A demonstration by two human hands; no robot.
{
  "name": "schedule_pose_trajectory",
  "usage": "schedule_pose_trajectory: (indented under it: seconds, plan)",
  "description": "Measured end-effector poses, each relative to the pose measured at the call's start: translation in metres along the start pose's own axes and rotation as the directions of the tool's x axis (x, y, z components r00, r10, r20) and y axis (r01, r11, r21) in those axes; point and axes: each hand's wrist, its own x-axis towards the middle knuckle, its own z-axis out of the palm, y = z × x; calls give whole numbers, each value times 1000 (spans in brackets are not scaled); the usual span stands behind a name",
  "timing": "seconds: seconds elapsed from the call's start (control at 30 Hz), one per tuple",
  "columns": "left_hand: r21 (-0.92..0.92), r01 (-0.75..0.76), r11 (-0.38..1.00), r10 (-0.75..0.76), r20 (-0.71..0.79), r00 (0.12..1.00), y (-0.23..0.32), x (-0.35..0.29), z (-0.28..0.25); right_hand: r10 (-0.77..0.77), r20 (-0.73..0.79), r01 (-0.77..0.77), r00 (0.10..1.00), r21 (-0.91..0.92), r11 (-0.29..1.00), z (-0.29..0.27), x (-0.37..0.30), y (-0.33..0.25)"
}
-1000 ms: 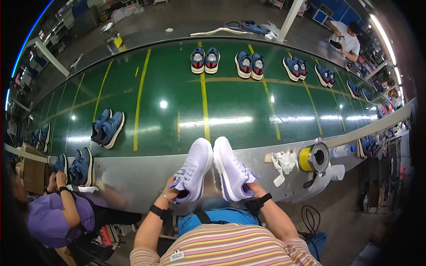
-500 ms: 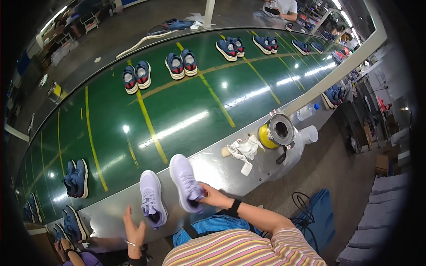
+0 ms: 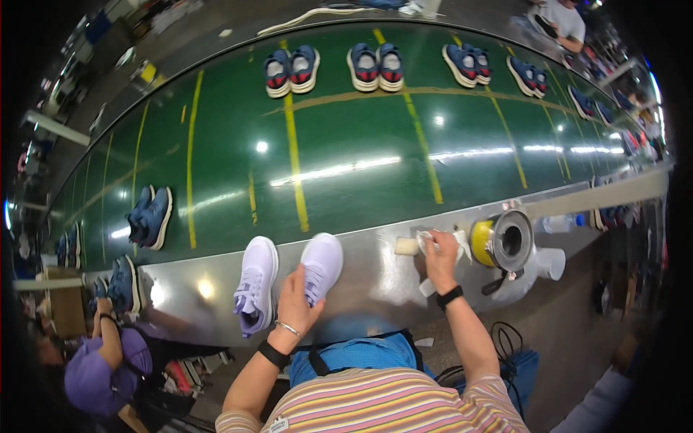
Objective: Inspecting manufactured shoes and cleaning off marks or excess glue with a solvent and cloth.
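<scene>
Two lavender sneakers with white soles are on the metal ledge in front of me. My left hand (image 3: pixel 294 307) grips the right sneaker (image 3: pixel 325 260) by its near part, hiding its heel and opening. The left sneaker (image 3: pixel 256 278) lies beside it, toe away from me, untouched. Over to the right, my right hand (image 3: pixel 442 261) has its fingers closed on a crumpled white cloth (image 3: pixel 462 244), which the hand partly covers. A cream-coloured block (image 3: pixel 406 246) sits just left of those fingers, and a small white piece (image 3: pixel 426 288) lies below it.
A yellow-and-metal round container (image 3: pixel 498 242) stands right of the cloth, near a clear bottle with a blue cap (image 3: pixel 563 223). Beyond the ledge, a green belt (image 3: pixel 346 159) carries several pairs of navy sneakers (image 3: pixel 292 71). A co-worker in purple (image 3: pixel 108 364) handles navy shoes at lower left.
My right hand has let go of the right sneaker and moved right onto the cloth. My left hand, open before, now holds that sneaker. The view has shifted.
</scene>
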Motion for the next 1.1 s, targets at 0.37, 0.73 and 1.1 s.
schedule_pose_trajectory:
  seconds: [0.37,0.73,1.1]
  plan:
    - [428,-336,839,376,-10,926,7,-31,17,-95,705,-298,702,413,861,4,18,-77]
    - [338,-321,885,382,-132,915,-5,-32,27,-385,869,-30,312,414,910,56,51,-106]
    - [303,-305,903,373,-200,906,-9,-30,33,-303,937,-30,175,312,949,62,62,-112]
